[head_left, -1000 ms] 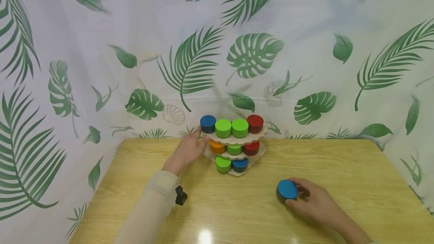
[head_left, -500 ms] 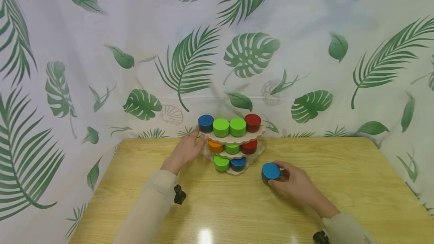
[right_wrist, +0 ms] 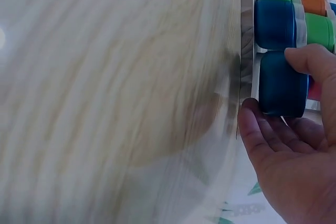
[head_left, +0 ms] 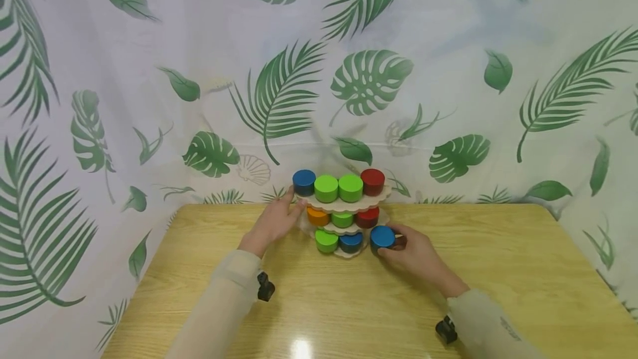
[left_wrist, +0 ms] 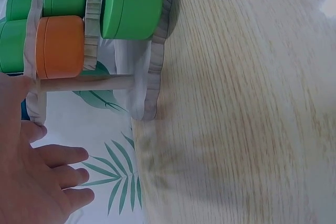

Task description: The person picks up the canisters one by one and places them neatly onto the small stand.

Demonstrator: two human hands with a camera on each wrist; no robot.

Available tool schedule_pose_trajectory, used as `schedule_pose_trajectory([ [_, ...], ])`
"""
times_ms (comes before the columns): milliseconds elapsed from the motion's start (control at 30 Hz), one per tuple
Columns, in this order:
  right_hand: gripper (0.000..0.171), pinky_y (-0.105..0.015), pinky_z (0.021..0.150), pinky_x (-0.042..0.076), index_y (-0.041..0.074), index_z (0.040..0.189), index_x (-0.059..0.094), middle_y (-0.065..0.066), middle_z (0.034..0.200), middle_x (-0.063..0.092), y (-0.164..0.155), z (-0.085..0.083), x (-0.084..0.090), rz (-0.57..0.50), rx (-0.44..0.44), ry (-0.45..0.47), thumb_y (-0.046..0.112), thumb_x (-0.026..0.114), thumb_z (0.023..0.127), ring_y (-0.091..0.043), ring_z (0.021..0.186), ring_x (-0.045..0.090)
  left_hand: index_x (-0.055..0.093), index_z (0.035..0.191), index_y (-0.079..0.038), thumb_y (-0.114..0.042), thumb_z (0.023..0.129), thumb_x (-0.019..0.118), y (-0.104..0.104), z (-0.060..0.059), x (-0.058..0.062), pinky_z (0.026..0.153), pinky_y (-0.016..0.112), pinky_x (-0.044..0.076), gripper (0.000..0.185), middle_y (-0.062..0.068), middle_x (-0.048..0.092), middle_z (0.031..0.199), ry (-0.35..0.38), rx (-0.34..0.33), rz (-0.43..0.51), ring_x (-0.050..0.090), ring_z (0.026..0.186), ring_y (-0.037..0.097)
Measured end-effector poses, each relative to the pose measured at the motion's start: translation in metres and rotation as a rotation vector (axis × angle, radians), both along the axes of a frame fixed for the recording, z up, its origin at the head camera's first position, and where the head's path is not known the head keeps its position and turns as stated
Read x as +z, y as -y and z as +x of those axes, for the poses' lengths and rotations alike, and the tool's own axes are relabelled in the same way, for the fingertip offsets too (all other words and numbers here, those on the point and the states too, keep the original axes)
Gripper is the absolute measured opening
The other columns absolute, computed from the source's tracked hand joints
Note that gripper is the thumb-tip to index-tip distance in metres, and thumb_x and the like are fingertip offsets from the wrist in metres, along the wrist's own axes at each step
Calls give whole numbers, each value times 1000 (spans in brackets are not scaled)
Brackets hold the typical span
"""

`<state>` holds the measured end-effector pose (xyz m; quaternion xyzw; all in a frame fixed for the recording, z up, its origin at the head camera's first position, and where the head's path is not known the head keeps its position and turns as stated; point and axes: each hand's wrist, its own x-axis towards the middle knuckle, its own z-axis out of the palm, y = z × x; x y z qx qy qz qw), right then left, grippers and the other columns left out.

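Backdrop: pale curtain (head_left: pixel 149 43) printed with green leaves hangs behind a light wooden table (head_left: pixel 498 270).
My left hand (head_left: pixel 273 221): left of the tower, fingers straight and relaxed, fingertips touching the edge of the top shelf; it grips nothing. My forearm, in a beige sleeve, reaches in from the lower left.
Tower (head_left: pixel 344 212): three wavy wooden shelves stacked on thin posts, widest at the top.
Top shelf (head_left: pixel 349 205): blue, green, green and red discs in a row.
Middle shelf: orange, green and red discs.
Bottom shelf (head_left: pixel 346 252): a green disc (head_left: pixel 327 241), then a dark blue disc (head_left: pixel 351 242) beside it.
Blue disc (head_left: pixel 382 236): at the right end of the bottom shelf, just beside the dark blue one; whether it sits fully on the shelf I cannot tell.
My right hand (head_left: pixel 416 254): right of the tower, thumb and fingers curled round the blue disc, pinching its sides. The wrist view shows my thumb (right_wrist: pixel 310 59) above and my fingers (right_wrist: pixel 252 129) under it.
Doing this well: I judge a slow, level push is best, with my left hand steadying the top, since the tower looks easy to tip.
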<state>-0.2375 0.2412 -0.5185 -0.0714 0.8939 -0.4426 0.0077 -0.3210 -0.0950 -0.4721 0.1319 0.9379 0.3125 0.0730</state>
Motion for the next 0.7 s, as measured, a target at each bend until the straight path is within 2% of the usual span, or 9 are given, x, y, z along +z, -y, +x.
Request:
schedule_pose_trajectory([
  [400, 55, -38, 88, 64, -3, 136, 63, -23, 128, 71, 7, -8, -3, 35, 1, 19, 20, 84, 90, -28, 104, 73, 18, 168, -4, -55, 113, 32, -1, 0, 0, 129, 59, 26, 76, 22, 38, 167, 0, -4, -16, 30, 156, 51],
  [533, 55, -33, 86, 63, 0, 136, 65, -19, 127, 72, 8, -11, -6, 47, -13, 13, 26, 84, 92, -24, 101, 73, 18, 168, -4, -55, 113, 32, -1, 1, 0, 129, 59, 26, 77, 22, 38, 167, -1, -5, -13, 30, 156, 50],
  [700, 58, -26, 77, 57, 2, 138, 65, -16, 119, 74, 10, -15, -9, 43, -28, -2, 30, 84, 91, -19, 93, 71, 18, 168, -4, -56, 113, 32, 0, 0, -1, 130, 58, 26, 77, 21, 36, 168, -1, -3, -5, 31, 156, 49],
])
